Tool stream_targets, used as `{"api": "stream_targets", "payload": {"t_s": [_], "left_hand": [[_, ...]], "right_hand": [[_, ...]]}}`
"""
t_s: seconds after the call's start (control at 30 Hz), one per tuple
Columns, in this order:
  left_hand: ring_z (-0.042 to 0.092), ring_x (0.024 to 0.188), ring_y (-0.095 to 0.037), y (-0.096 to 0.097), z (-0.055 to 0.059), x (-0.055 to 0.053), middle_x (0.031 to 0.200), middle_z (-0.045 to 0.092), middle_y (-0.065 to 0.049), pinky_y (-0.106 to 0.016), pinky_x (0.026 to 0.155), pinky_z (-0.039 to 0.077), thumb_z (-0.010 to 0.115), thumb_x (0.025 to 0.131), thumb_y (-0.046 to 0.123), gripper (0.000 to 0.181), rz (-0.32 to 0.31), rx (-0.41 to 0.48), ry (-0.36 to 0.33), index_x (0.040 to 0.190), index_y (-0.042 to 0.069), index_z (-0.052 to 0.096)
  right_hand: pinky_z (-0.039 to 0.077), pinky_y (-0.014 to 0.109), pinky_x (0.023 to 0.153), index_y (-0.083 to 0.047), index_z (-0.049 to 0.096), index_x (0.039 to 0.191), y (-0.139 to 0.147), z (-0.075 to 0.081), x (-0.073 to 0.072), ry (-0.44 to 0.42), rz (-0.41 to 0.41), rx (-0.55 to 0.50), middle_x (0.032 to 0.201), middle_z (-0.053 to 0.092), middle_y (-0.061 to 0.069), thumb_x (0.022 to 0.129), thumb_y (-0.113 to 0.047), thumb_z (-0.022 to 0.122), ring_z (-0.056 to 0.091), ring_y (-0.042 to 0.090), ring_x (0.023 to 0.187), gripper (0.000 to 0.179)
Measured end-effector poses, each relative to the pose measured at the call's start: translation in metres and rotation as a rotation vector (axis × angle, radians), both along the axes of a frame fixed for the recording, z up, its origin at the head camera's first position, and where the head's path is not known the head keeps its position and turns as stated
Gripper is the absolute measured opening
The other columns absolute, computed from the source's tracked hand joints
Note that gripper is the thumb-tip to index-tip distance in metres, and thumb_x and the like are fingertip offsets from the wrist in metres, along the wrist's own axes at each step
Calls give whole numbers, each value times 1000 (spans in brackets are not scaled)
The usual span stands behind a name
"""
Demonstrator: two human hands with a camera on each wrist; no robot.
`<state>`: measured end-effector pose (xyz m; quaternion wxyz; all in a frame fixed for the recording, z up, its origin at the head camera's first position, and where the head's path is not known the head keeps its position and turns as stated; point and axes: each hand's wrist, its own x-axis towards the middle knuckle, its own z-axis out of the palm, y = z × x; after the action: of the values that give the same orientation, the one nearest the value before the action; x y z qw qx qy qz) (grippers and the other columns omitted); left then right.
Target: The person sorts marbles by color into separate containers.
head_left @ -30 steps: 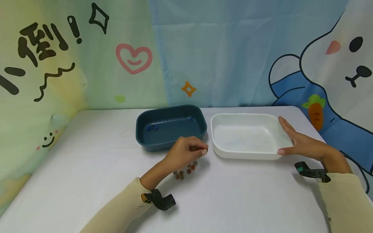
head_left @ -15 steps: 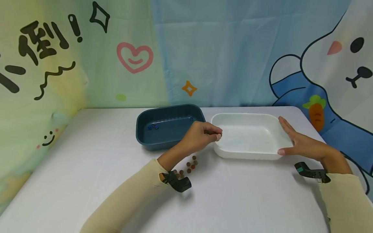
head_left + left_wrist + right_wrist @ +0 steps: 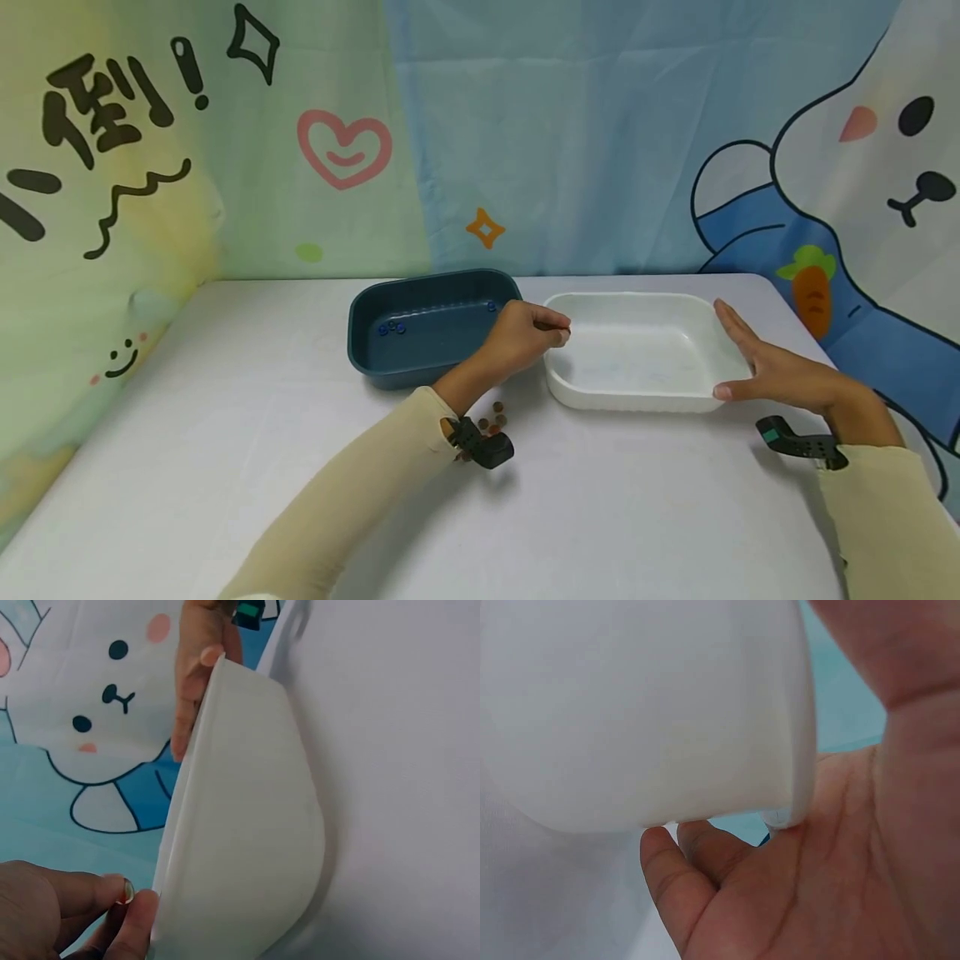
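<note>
Left hand (image 3: 517, 335) pinches orange-and-clear round bead (image 3: 128, 891) by left rim of white plastic tray (image 3: 637, 358); right hand (image 3: 791, 372), fingers spread, touches opposite end. Blue beads (image 3: 392, 328) already in dark-teal plastic tray (image 3: 420, 368); small brown beads (image 3: 498, 407) left on table (image 3: 637, 500).

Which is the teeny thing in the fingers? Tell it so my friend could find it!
On the white table, look for the white tray. At its left end is the left hand, pinching a tiny glassy piece with some orange in it. The other little pieces lie on the table or in the dark blue tray; this one is held up in the air.
</note>
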<state>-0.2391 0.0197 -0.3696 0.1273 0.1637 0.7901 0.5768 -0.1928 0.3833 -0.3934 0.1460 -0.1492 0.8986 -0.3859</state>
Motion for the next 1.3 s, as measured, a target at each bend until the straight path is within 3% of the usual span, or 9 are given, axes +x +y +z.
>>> {"api": "stream_targets", "payload": {"t_s": [0.5, 0.7, 1.07, 1.3], "left_hand": [[68, 88, -16, 2, 5, -29, 99, 71, -9, -25, 73, 54, 68, 91, 3, 21, 94, -19, -40, 110, -4, 71], [68, 86, -17, 4, 7, -38, 95, 71, -9, -26, 74, 54, 68, 91, 4, 19, 104, -19, -68, 108, -4, 71], [68, 80, -14, 6, 10, -40, 89, 70, -3, -29, 76, 55, 74, 88, 11, 24, 126, -48, -91, 109, 1, 72], [68, 81, -18, -2, 9, -36, 91, 70, -8, -29, 75, 55, 72, 90, 10, 27, 58, -15, -56, 112, -4, 69]], "right_hand": [[16, 81, 87, -45, -18, 149, -2, -1, -3, -2, 9, -24, 156, -28, -9, 84, -21, 76, -15, 49, 140, 117], [15, 81, 87, -43, -18, 150, -2, -1, -3, -2, 12, -29, 156, -28, -8, 83, -22, 76, -16, 49, 140, 117], [16, 81, 87, -42, -19, 149, 0, 0, -4, -11, 10, -25, 157, -29, -3, 83, -20, 76, -16, 50, 140, 118], [15, 81, 87, -40, -20, 150, 0, 1, -2, -16, 6, -24, 156, -29, -2, 83, -20, 76, -16, 50, 139, 118]]}}
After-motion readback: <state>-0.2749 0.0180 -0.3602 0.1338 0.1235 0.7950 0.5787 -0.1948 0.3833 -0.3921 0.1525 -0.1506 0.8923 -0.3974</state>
